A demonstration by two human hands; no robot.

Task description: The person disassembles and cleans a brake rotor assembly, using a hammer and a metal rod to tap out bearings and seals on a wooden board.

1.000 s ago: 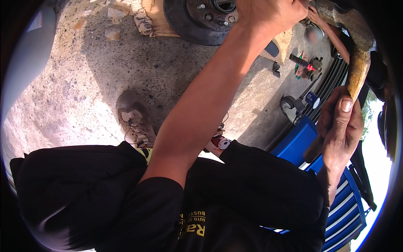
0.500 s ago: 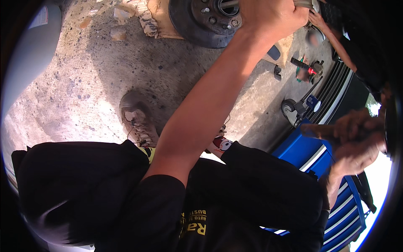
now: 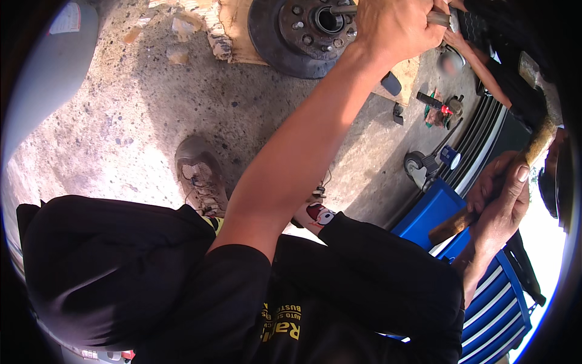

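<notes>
My left hand (image 3: 394,27), at the top, is closed around a metal bar (image 3: 442,19) whose shaft reaches into the centre bore of a dark brake disc and hub (image 3: 291,48). The disc lies on a pale board (image 3: 236,36). My right hand (image 3: 497,200), low on the right, grips a hammer's worn wooden handle (image 3: 538,145); the hammer head (image 3: 539,79) points upward at the far right, apart from the bar.
Another person's arm (image 3: 488,82) reaches in at top right. Hand tools (image 3: 442,106), a caster wheel (image 3: 418,167) and a blue slatted creeper or cart (image 3: 436,203) lie right. A grey curved panel (image 3: 54,73) stands left, above the speckled concrete floor (image 3: 127,109).
The hammer swung from near the bar out to the right, blurred midway, and is now partly raised again, lower than at first. My left hand stayed on the bar.
</notes>
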